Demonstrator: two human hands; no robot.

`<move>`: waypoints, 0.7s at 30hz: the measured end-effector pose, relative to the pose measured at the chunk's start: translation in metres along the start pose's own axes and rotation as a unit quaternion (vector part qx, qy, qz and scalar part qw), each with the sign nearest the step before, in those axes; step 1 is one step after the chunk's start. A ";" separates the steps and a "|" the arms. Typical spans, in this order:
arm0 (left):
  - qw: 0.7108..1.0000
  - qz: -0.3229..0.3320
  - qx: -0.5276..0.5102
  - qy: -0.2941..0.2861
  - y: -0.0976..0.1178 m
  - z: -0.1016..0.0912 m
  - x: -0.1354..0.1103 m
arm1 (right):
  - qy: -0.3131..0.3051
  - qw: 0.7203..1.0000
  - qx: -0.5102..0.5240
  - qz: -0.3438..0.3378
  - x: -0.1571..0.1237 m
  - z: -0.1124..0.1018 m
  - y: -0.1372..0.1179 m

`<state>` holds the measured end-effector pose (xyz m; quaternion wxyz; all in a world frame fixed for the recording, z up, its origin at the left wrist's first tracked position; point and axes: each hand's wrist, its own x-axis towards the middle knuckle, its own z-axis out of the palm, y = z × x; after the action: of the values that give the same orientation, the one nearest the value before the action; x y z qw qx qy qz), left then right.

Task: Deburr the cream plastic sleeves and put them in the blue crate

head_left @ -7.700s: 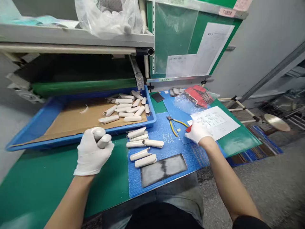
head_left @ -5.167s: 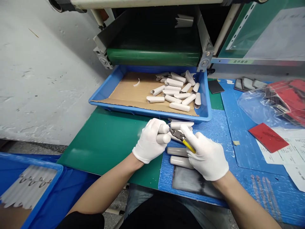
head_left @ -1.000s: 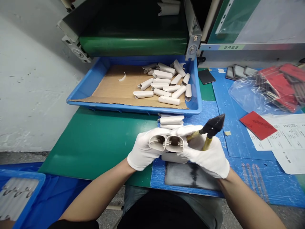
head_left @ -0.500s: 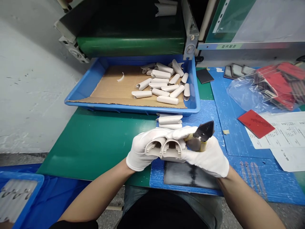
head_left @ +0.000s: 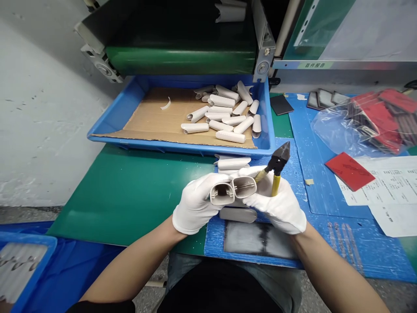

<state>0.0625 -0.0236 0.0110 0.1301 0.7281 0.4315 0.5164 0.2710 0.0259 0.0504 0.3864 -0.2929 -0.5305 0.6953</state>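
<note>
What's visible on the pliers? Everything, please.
The pliers have a dark, metal-looking head that narrows to a point, and two yellow handles spread in a V. One handle looks paler. The white-gloved right hand holds them, covering the handle ends. The head sticks out clear of the hand, tip towards the picture's upper right. Whether the jaws are fully shut can't be told.

A clear plastic bag (head_left: 339,140) with flat red and dark pieces inside lies on the right, near a rectangular red sheet (head_left: 350,171) that partly overlaps printed white paper (head_left: 387,184). Behind the bag sit grey, dark-edged flat pads (head_left: 325,98), with a thin black four-sided piece (head_left: 282,105) to their left. A dark green conveyor belt (head_left: 180,60) spans the back, and a scuffed off-white wall (head_left: 39,95) stands at far left.
</note>
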 end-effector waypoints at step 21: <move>0.989 0.132 0.007 0.072 -0.003 0.003 0.012 | -0.036 0.998 -0.047 -0.030 -0.004 -0.007 0.007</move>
<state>0.0652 -0.0114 0.0156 0.0248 0.7406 0.3437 0.5768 0.2776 0.0249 0.0420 0.3733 -0.2693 -0.5851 0.6677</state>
